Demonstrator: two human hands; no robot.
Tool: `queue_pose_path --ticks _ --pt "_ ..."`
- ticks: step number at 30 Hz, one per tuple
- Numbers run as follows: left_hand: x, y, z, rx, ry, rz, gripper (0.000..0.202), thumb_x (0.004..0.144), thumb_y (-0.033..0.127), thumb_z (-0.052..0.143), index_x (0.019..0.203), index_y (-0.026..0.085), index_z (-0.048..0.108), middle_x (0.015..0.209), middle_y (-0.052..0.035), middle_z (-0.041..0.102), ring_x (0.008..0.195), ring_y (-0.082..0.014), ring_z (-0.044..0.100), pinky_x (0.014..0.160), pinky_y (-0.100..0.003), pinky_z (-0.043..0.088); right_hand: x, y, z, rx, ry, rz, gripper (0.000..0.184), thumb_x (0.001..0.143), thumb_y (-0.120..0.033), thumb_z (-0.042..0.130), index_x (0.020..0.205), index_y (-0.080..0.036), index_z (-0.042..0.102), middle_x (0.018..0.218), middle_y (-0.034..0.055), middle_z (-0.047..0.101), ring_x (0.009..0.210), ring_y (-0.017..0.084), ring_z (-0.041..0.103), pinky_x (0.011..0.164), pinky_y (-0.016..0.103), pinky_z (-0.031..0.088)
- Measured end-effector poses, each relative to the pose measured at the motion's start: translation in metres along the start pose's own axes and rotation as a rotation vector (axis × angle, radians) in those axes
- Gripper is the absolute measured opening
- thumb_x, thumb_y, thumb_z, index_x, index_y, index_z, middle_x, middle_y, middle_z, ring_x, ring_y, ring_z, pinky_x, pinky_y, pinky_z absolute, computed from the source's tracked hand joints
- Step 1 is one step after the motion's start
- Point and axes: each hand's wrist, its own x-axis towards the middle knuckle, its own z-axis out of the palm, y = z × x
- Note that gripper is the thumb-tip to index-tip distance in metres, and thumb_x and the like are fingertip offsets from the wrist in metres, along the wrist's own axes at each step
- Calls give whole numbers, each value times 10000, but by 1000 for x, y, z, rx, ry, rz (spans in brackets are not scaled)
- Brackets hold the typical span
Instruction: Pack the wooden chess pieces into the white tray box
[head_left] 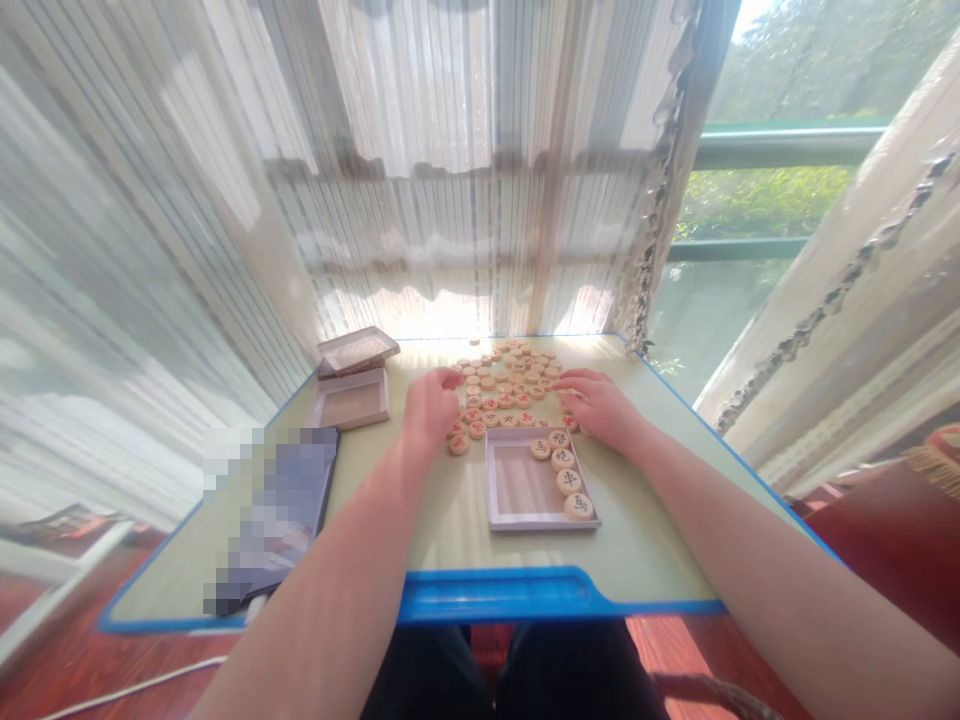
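Round, pale wooden game discs point(506, 385) with red and dark carved marks are scattered between both hands, touched by the fingertips. The left hand point(431, 405) is curled over them, any grip being hidden; the right hand point(600, 405) is laid flat and unclenched. Nearer than the right hand, a shallow rectangular lilac tray point(540, 523) is set lengthwise, four discs point(564, 470) lined inside, on a smooth green blue-rimmed table point(450, 545)

Single view here, worn on the head, looking forward and down across the table point(645, 560) from its near edge (very close in): left hand point(431, 405) and right hand point(600, 405) land mid-frame, curtain point(412, 150) straight ahead beyond the far edge, window point(757, 200) far right.
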Motion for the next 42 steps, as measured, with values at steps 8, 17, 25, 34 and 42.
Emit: queue_pose_path --ticks 8,17,25,34,42 --pt "1 -3 -3 120 43 -48 395 691 53 449 987 184 675 1024 -77 701 991 -203 632 870 -306 492 -3 -12 -5 122 -129 -184 324 869 -294 440 1011 -234 725 1113 36 685 1134 231 518 1045 433 363" --pt "-2 -3 -6 343 -11 -98 358 689 68 468 947 165 696 967 -88 709 958 -230 635 848 -287 472 -14 -35 -10 216 -324 -247 407 896 -298 364 1216 -328 614 1359 -60 525 1341 234 320 1132 490 195" --pt "-1 -1 8 298 -146 121 392 696 63 409 870 223 721 838 -48 718 798 -201 650 776 -311 508 -8 -30 -12 113 -319 -265 406 895 -290 343 1043 -247 719 1178 1 664 1202 221 488 1084 445 309" --pt "-6 9 5 283 -218 194 256 765 350 534 894 221 714 948 -37 698 819 -198 631 771 -292 495 -10 -31 -11 37 -204 -278 354 900 -262 384 1038 -213 707 1135 22 679 1113 224 521 1011 391 385" --pt "-5 8 7 315 -145 147 281 809 271 473 946 209 710 972 -56 704 863 -206 638 834 -309 493 -4 -22 -3 67 -103 -172 372 893 -270 382 1140 -215 654 1229 41 621 1171 222 493 1043 402 367"
